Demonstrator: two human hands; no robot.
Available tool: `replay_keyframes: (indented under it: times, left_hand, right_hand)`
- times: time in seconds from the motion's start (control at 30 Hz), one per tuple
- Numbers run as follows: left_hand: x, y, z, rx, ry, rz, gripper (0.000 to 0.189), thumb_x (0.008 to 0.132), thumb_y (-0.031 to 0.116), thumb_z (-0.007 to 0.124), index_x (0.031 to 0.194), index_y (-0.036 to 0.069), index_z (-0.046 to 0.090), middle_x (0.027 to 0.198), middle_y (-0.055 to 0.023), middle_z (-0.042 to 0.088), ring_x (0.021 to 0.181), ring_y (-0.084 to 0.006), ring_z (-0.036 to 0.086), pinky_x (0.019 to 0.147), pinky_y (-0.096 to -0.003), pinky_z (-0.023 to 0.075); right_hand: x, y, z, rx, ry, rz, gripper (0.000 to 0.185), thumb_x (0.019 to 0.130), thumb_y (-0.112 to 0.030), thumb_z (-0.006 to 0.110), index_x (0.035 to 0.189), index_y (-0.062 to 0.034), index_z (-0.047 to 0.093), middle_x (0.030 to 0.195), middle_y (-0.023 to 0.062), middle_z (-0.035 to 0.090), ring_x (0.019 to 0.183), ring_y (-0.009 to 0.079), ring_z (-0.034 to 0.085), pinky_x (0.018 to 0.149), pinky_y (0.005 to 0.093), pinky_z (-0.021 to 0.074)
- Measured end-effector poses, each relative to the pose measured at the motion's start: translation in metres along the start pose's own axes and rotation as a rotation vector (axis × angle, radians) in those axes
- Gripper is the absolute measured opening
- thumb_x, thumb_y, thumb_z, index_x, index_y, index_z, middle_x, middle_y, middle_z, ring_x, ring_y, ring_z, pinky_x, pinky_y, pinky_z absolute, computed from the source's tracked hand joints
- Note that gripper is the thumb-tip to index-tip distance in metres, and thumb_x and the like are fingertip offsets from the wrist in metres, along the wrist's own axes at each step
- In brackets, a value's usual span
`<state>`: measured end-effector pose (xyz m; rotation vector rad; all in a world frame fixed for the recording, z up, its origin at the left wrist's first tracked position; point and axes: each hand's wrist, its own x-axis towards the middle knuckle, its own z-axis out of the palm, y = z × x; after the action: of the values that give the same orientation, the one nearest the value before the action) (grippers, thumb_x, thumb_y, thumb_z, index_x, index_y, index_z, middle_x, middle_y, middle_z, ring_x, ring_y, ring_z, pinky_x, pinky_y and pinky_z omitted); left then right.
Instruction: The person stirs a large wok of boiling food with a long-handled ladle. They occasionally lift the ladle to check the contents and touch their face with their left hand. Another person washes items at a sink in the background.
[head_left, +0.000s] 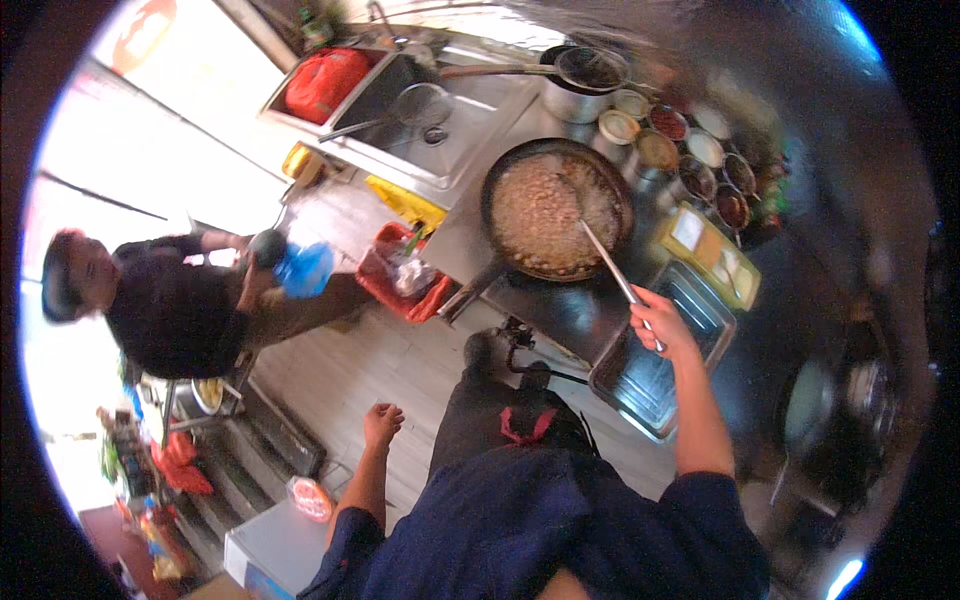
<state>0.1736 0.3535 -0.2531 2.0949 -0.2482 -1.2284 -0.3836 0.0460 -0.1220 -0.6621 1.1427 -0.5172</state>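
My right hand grips the metal handle of a ladle, whose head dips into the food at the right side of a large wok. Bubbling liquid with small pale brown pieces of food fills much of the wok. The wok's handle points toward the lower left. A rectangular metal tray lies just below my right forearm. My left hand hangs over the floor at my side, fingers curled, with nothing visible in it; how far they are closed is unclear.
A metal sink with a wire strainer stands beyond the wok at the left. Seasoning containers and a pot are at the back right. A red bin sits beneath the sink's edge. Another person holds a dark round object and a blue bag.
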Motion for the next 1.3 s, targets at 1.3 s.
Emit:
replay_keyframes:
  times: [1.3]
  left_hand:
    - [-0.024,0.341,0.154,0.731,-0.338,1.043,0.039,0.091,0.023,0.073,0.125,0.006,0.068,0.076,-0.0116,0.071,0.068,-0.0199,0.068,0.069,-0.0330,0.0535]
  right_hand:
    - [-0.112,0.048,0.108,-0.564,0.443,-0.317,0.064,0.089,-0.009,0.068,0.150,-0.0179,0.054,0.074,-0.0016,0.062,0.055,0.0063,0.050,0.052,0.0275,0.0427]
